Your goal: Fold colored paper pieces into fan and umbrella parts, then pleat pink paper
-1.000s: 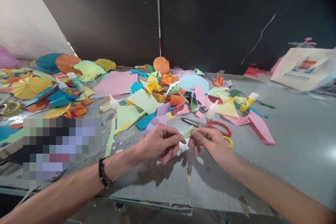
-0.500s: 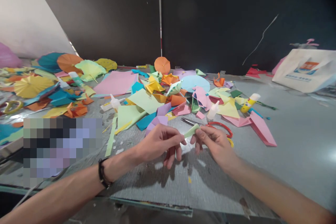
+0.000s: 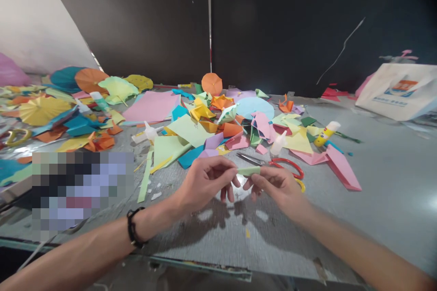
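A small light green paper strip (image 3: pixel 249 171) is stretched level between my two hands, above the grey table. My left hand (image 3: pixel 210 179), below a dark bracelet, pinches the strip's left end between thumb and forefinger. At the other end, my right hand (image 3: pixel 275 184) grips it the same way. The remaining fingers of both hands curl loosely beneath. Just behind the strip lie scissors (image 3: pixel 286 163) with red handles, partly covered by my right hand. A purple pleated paper piece (image 3: pixel 209 153) shows behind my left hand.
Coloured paper pieces and folded shapes (image 3: pixel 187 129) are heaped across the table (image 3: pixel 211 245). White glue bottles (image 3: pixel 279 143) and a yellow glue stick (image 3: pixel 327 134) are among them. A blurred-out object (image 3: pixel 82 195) lies left; a white bag (image 3: pixel 396 93) stands far right.
The paper strip has gone from slanted to nearly level. My left hand has shifted slightly up and right, and both hands still hold the strip.
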Available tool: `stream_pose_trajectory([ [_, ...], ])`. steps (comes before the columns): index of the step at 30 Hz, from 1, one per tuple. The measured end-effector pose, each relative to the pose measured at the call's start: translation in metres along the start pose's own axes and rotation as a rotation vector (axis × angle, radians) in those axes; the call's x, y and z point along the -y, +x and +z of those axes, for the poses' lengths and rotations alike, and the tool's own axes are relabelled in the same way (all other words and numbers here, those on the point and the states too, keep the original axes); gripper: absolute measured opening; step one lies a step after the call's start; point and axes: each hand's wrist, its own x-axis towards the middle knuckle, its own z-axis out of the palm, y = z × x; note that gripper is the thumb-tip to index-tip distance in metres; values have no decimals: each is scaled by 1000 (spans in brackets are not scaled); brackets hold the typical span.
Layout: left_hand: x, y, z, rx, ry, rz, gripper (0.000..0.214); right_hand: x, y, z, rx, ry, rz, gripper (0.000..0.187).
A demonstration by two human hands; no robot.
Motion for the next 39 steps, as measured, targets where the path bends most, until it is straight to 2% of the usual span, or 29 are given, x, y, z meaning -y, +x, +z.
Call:
stream_pose_trajectory([
  [4, -1, 3, -1, 93, -113, -80, 37, -1, -2, 6, -29, 34, 10, 42],
  [10, 2, 3, -1, 61, -103, -86, 37, 0, -2, 9, 18, 36, 46, 45],
  [14, 4, 1, -1, 52, -63, -90, 37, 0, -3, 10, 8, 49, 18, 31],
  [23, 0, 2, -2, 144, -135, -134, 28, -8, -2, 7, 40, 134, 63, 31],
  [28, -2, 5, -3, 102, -126, -154, 24, -9, -2, 9, 36, 157, 91, 32],
  [32, -2, 5, -2, 78, -86, -114, 21, -8, -4, 10, -1, 193, 114, 32],
  [39, -3, 3, -1, 60, -21, -86, 20, -4, -6, 11, -41, 7, 18, 25],
])
